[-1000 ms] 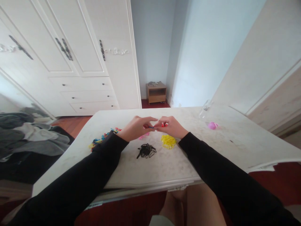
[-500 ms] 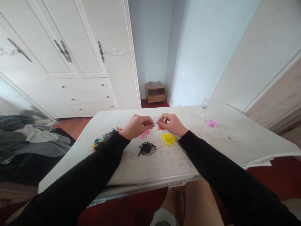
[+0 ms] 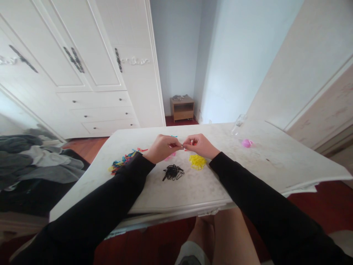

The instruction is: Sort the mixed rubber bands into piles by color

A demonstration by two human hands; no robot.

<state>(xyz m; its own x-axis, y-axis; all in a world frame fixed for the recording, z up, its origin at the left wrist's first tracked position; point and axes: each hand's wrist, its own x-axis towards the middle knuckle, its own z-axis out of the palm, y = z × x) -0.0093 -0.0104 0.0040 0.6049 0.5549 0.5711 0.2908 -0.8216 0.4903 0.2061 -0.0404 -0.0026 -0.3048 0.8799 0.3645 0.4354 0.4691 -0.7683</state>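
Note:
My left hand (image 3: 165,148) and my right hand (image 3: 200,145) meet fingertip to fingertip above the table, both closed in a pinch. Half a second ago a thin blue rubber band ran between these fingertips; now the fingers mostly hide it. Nearer to me lie a heap of black rubber bands (image 3: 173,172) and a heap of yellow rubber bands (image 3: 197,162). Pink rubber bands (image 3: 170,156) are partly hidden by my left hand, and red ones show behind my right. Past my left wrist, a blue band (image 3: 173,136) lies on the table.
Mixed coloured rubber bands (image 3: 121,163) are spread by my left forearm on the white table (image 3: 176,198). To the right are a pink ball-like object (image 3: 247,143) and a clear plastic container (image 3: 238,125). Clothes (image 3: 41,162) are piled at the left.
My fingertips have come closer together, and the blue band between them has mostly gone from sight. The blue band behind my left hand shows more.

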